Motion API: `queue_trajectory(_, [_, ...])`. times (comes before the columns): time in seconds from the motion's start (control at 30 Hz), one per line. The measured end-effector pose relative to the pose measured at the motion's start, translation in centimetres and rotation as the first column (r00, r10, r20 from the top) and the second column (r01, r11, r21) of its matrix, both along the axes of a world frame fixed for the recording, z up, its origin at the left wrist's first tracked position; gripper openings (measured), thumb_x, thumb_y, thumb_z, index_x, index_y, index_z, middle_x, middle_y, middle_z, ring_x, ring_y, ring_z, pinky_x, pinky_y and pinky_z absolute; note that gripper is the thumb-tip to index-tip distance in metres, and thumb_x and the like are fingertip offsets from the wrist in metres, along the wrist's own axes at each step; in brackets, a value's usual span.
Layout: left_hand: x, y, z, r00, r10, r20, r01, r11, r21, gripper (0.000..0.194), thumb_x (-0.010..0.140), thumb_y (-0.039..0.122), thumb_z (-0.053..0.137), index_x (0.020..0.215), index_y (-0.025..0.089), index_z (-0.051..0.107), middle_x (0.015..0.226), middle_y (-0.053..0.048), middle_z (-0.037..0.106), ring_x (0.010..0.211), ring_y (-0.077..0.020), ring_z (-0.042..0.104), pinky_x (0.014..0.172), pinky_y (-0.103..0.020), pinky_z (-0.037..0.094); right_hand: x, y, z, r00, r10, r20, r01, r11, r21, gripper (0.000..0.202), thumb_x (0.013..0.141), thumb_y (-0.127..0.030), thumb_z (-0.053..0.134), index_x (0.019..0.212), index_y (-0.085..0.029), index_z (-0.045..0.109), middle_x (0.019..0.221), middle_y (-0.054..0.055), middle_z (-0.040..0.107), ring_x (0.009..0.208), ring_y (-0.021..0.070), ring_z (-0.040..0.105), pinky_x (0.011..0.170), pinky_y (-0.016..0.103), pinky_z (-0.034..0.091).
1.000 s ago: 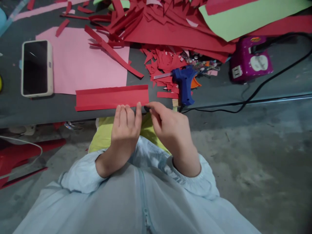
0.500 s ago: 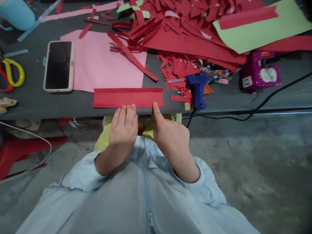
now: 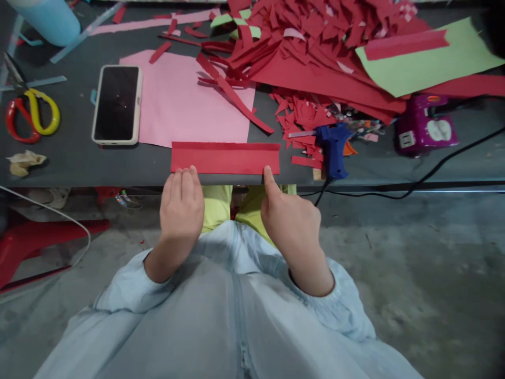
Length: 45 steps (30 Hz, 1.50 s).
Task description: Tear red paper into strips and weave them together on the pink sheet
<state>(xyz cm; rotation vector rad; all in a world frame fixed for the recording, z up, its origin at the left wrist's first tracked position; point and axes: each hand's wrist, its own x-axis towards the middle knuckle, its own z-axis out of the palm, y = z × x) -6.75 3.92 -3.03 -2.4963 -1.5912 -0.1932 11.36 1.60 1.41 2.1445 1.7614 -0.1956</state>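
Note:
A red paper strip (image 3: 224,159) with a narrow fold along its far edge lies flat near the front edge of the dark table. My left hand (image 3: 182,202) rests its outstretched fingertips on the strip's near edge, close to the left end. At the strip's near right corner, my right hand (image 3: 291,216) presses down with its straight index finger; its other fingers are curled under and partly hidden. Neither hand grips anything. Just behind the strip is a pink paper sheet (image 3: 189,110). A blue glue gun (image 3: 334,150) lies to the right of the strip.
Left of the strip are a phone (image 3: 117,105), scissors (image 3: 41,113) with red and yellow handles, and a blue bottle (image 3: 53,23). Red paper pieces (image 3: 307,31) heap up at the back. A green sheet (image 3: 418,66), a purple box (image 3: 426,126) and a black cord (image 3: 442,152) occupy the right.
My left hand has slid left along the strip's near edge, toward its left end. My right index finger stays at the right corner. The whole view has shifted slightly.

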Motion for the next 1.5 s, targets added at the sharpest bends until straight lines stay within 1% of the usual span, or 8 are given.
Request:
queue_trajectory(0.2, [-1.2,0.4,-0.3,0.996,0.054,0.066,-0.054,0.999,-0.007,0.057,0.086,0.011,0.045,0.142,-0.001,0.050,0.131,-0.027,0.063,0.128,-0.0356,0.058,0.111,-0.054,0.044,-0.2,0.3,0.0,0.999,-0.043,0.006,0.044,0.998,-0.034,0.067,0.094,-0.019,0.042,0.159,-0.021,0.028,0.069,0.010,0.071,0.060,0.0188,0.067,0.052,0.022,0.040])
queue_trajectory(0.33, [-0.1,0.2,0.0,0.995,0.065,0.081,-0.063,0.998,-0.021,0.055,0.087,0.011,0.048,0.139,-0.005,0.051,0.132,-0.029,0.062,0.128,-0.0372,0.058,0.112,-0.053,0.045,-0.3,0.4,0.0,0.999,-0.034,0.004,0.034,0.999,-0.035,0.065,0.095,-0.019,0.041,0.159,-0.021,0.027,0.073,0.012,0.073,0.061,0.0202,0.068,0.052,0.024,0.042])
queue_trajectory(0.53, [5.0,-0.2,0.1,0.975,-0.214,0.063,0.220,0.970,-0.108,0.051,0.096,0.008,0.035,0.144,-0.002,0.048,0.139,-0.025,0.060,0.136,-0.0297,0.054,0.117,-0.047,0.042,-0.4,0.5,0.3,1.000,-0.018,0.000,0.018,0.999,-0.046,0.064,0.096,-0.019,0.041,0.159,-0.017,0.027,0.080,0.016,0.075,0.065,0.0213,0.071,0.054,0.024,0.045])
queue_trajectory(0.67, [7.7,0.0,0.2,0.946,-0.324,0.013,0.323,0.940,-0.113,0.050,0.099,0.009,0.032,0.145,0.000,0.047,0.142,-0.022,0.059,0.138,-0.0288,0.053,0.119,-0.045,0.042,-0.2,0.5,0.2,1.000,-0.010,-0.018,0.010,0.999,-0.031,0.064,0.098,-0.019,0.037,0.161,-0.017,0.022,0.084,0.017,0.076,0.070,0.0213,0.072,0.056,0.024,0.046])
queue_trajectory(0.77, [8.2,0.2,0.3,0.944,-0.329,0.010,0.328,0.935,-0.135,0.049,0.099,0.008,0.033,0.145,-0.001,0.047,0.141,-0.022,0.060,0.137,-0.0285,0.053,0.119,-0.045,0.042,0.2,0.4,0.2,0.999,-0.013,-0.037,0.012,0.999,-0.032,0.064,0.099,-0.022,0.036,0.161,-0.018,0.019,0.087,0.017,0.077,0.072,0.0216,0.073,0.057,0.024,0.046])
queue_trajectory(1.13, [5.4,-0.3,0.0,0.982,-0.173,-0.081,0.174,0.985,0.011,0.047,0.099,0.007,0.032,0.140,-0.003,0.053,0.134,-0.022,0.065,0.129,-0.0291,0.061,0.111,-0.041,0.049,0.4,0.3,0.2,0.997,0.008,-0.071,-0.008,1.000,0.002,0.062,0.097,-0.022,0.039,0.158,-0.020,0.031,0.074,0.013,0.073,0.063,0.0220,0.070,0.053,0.024,0.043])
queue_trajectory(1.3, [4.0,-0.3,-0.1,0.989,-0.145,-0.025,0.146,0.988,0.049,0.044,0.099,0.007,0.035,0.136,-0.003,0.056,0.131,-0.023,0.067,0.125,-0.0295,0.064,0.110,-0.041,0.050,0.5,0.3,0.1,0.998,-0.003,-0.069,0.002,1.000,-0.013,0.064,0.096,-0.021,0.041,0.159,-0.019,0.030,0.071,0.012,0.072,0.061,0.0207,0.068,0.053,0.024,0.043])
queue_trajectory(1.5, [2.5,-0.3,-0.4,0.999,-0.043,-0.008,0.043,0.998,0.038,0.046,0.098,0.009,0.035,0.138,0.000,0.056,0.132,-0.022,0.066,0.126,-0.0289,0.063,0.112,-0.043,0.048,0.5,0.3,0.0,0.999,-0.008,-0.045,0.006,1.000,-0.025,0.065,0.096,-0.022,0.041,0.159,-0.020,0.028,0.071,0.011,0.071,0.060,0.0197,0.066,0.053,0.023,0.040])
